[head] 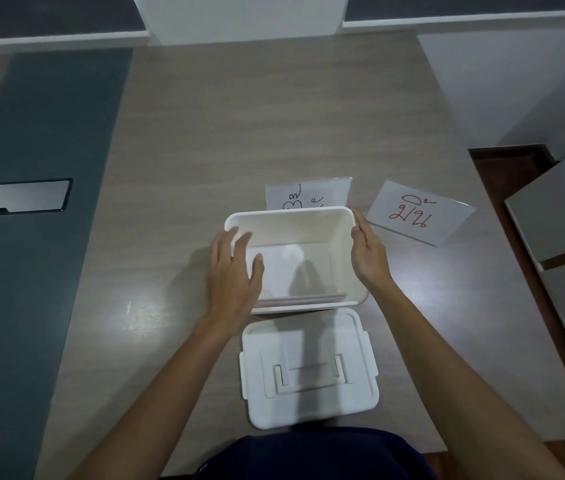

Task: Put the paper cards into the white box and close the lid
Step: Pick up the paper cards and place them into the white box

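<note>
I see white box open at middle of surface, some cards already inside. Left hand spread over left rim, holding nothing. Right hand flat against right wall, fingers together. Lid near front edge. Blue-lettered card behind box, red-lettered card toward right edge.

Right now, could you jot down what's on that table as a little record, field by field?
box: white, open, mid-table
in box: cards standing at its near wall
lid: off, flat on the table just in front of the box
red card: flat on the table, right of the box
blue card: behind the box, partly hidden
left hand: open, over the box's left rim
right hand: open, against the box's right wall
done: no, two cards out, lid off
</note>
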A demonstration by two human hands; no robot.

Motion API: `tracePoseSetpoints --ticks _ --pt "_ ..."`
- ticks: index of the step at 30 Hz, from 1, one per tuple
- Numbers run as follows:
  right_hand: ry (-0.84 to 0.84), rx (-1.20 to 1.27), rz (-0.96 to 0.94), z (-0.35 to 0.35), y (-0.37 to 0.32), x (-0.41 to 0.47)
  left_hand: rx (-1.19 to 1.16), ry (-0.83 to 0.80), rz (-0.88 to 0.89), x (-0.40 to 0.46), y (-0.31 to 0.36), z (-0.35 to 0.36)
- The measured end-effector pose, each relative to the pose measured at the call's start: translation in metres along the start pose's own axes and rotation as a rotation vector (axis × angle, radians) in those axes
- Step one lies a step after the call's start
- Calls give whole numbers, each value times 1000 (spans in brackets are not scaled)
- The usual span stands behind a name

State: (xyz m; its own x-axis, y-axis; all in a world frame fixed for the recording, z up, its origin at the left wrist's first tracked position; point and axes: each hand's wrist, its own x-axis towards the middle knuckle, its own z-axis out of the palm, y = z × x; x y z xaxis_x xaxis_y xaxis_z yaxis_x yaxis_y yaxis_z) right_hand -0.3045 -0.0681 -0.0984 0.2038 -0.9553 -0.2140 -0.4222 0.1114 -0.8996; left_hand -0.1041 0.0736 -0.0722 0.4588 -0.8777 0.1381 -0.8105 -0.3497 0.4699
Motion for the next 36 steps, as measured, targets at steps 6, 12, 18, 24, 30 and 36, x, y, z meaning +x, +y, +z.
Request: tracePoseSetpoints --ticks 6,12,18,24,30,36 --pt "44 -64 -41 0 1 -1 -318 -116 -374 3 -19 10" --pt "132 -325 -191 6 -19 9 -638 -69 -456 5 -19 7" --pt "91 -601 -449 21 -66 58 -644 -79 -462 5 -19 8" --pt "-98 -746 -406 38 -78 93 -639 -45 -479 6 -22 13" --pt "-58 -761 -374 45 -78 97 -631 -33 -483 5 -28 20" --pt "70 -555 -523 38 -93 74 -647 -26 -492 5 -29 19"
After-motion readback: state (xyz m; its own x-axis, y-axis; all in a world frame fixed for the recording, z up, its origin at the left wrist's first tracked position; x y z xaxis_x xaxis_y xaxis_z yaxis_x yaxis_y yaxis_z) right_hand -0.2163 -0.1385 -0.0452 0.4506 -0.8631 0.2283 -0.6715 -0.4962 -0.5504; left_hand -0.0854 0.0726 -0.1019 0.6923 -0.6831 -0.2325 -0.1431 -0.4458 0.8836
